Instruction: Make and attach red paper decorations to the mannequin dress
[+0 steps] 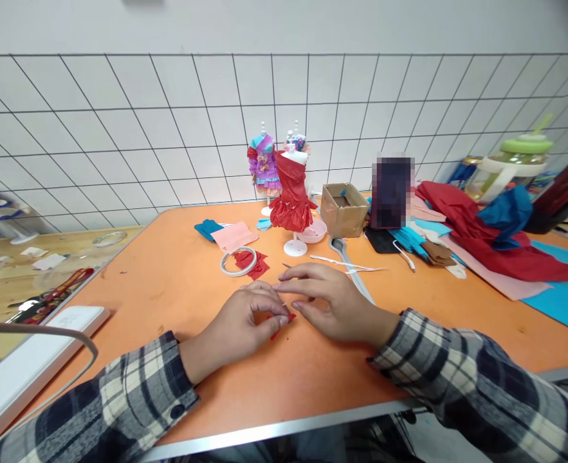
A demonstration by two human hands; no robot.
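Both my hands rest on the orange table (177,283) near its front edge. My left hand (245,321) has its fingers curled and pinches a small red scrap of fabric (284,321). My right hand (327,299) lies just to the right, fingers bent together, its fingertips touching the same red scrap. Behind my hands stands a small mannequin in a red dress (291,196) on a white stand, with a second one in a purple and blue dress (263,166) behind it.
A white tape ring (238,262) and red fabric pieces (252,262) lie left of the stand. A cardboard box (344,209), pink bowl (312,231), scissors (348,260), piled red, blue and pink fabric (496,244) and a green-lidded jar (515,164) sit at right. A white power strip (33,360) lies at left.
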